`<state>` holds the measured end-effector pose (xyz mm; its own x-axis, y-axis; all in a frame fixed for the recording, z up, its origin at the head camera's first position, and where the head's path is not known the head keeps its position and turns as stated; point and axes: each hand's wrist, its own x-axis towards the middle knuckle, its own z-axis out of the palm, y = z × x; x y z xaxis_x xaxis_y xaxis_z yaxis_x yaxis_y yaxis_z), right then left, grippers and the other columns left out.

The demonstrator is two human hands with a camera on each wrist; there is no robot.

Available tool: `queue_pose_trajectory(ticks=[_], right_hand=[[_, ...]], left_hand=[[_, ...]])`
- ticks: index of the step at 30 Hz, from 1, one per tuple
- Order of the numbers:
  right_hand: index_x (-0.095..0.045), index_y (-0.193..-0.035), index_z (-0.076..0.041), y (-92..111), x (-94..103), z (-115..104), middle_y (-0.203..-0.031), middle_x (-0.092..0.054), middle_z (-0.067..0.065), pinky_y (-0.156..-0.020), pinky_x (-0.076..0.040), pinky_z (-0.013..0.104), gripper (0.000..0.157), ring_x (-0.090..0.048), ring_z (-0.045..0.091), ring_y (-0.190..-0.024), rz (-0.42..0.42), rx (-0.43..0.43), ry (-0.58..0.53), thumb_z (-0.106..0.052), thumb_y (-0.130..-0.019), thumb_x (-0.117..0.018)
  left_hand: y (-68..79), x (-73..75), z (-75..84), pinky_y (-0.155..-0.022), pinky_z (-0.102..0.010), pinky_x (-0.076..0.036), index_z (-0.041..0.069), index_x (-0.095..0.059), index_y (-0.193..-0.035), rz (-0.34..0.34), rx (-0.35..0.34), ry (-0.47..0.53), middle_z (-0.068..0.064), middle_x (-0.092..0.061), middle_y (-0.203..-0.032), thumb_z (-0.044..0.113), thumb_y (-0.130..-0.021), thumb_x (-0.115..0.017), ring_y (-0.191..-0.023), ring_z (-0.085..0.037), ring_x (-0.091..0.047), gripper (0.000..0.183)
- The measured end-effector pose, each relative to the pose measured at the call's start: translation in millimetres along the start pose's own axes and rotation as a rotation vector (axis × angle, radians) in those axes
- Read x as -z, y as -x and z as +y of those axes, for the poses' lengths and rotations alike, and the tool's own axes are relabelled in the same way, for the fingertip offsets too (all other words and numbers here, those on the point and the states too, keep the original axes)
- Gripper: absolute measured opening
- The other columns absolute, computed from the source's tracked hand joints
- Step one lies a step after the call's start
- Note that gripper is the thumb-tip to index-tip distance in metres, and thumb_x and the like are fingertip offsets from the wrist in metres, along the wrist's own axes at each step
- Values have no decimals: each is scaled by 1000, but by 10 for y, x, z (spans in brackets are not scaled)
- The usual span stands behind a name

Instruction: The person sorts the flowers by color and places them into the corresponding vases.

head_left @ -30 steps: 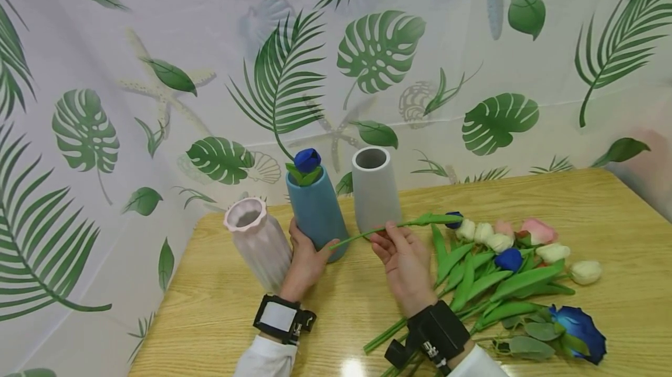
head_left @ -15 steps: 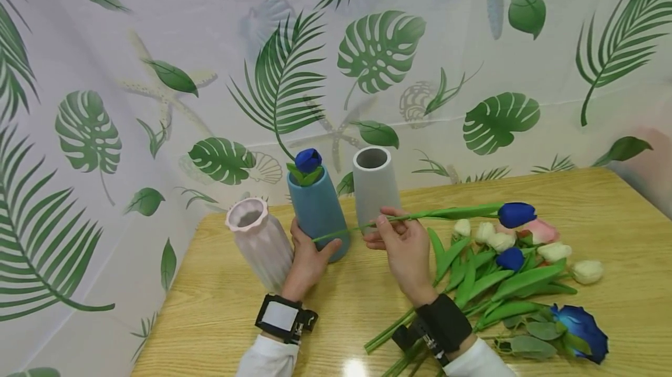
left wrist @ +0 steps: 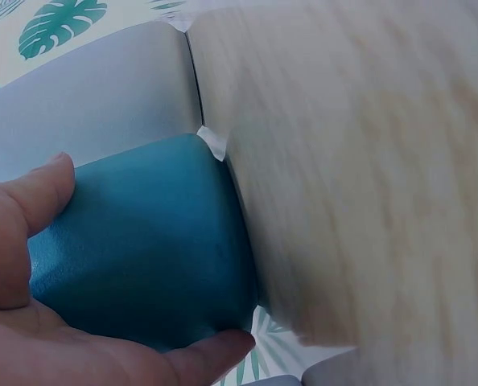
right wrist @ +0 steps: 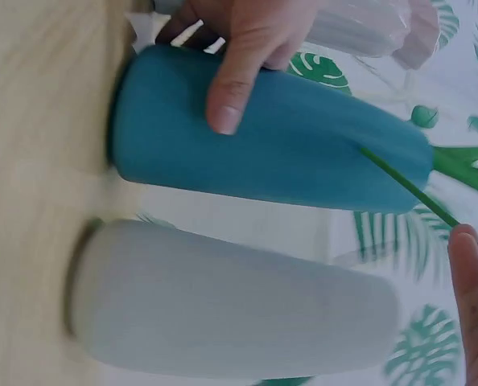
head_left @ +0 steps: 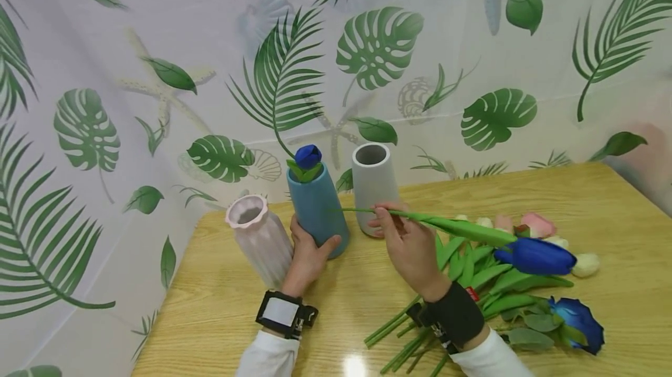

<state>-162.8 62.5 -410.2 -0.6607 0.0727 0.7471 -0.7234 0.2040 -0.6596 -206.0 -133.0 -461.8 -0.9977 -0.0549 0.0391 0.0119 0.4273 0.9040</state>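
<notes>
Hands both busy: L hand (head_left: pixel 307 254) wrapped round lower part of blue vase (head_left: pixel 317 210), steadying it upright on counter (head_left: pixel 220 313), btwn pink vase (head_left: pixel 257 240) and grey vase (head_left: pixel 373 187). R hand (head_left: pixel 406 243) pinched stem of blue tulip (head_left: pixel 535 255), held roughly level above counter, bloom out to the right over flower pile (head_left: pixel 504 283), cut end pointing toward blue vase. One blue bud (head_left: pixel 307 156) sat in that vase already. Step looked like mid-transfer, pre-insertion. Next move prob needs tipping stem upright, aiming cut end into vase mouth beside the bud.
</notes>
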Motion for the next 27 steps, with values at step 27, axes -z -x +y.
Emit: queue_pose_trajectory(ticks=[27], right_hand=[[-54,-131,7,-571,-337,-189,-120,-59,21,-98,-47,37,38,-59,30,-113,-377,28,429,-14,-110,-31]], left_hand=[[-31,-16,4,-115,-60,-22,1,5,-153,-12,-13,-2,-33,-14,-152,25,-92,-73,-143,-46,-23,102]])
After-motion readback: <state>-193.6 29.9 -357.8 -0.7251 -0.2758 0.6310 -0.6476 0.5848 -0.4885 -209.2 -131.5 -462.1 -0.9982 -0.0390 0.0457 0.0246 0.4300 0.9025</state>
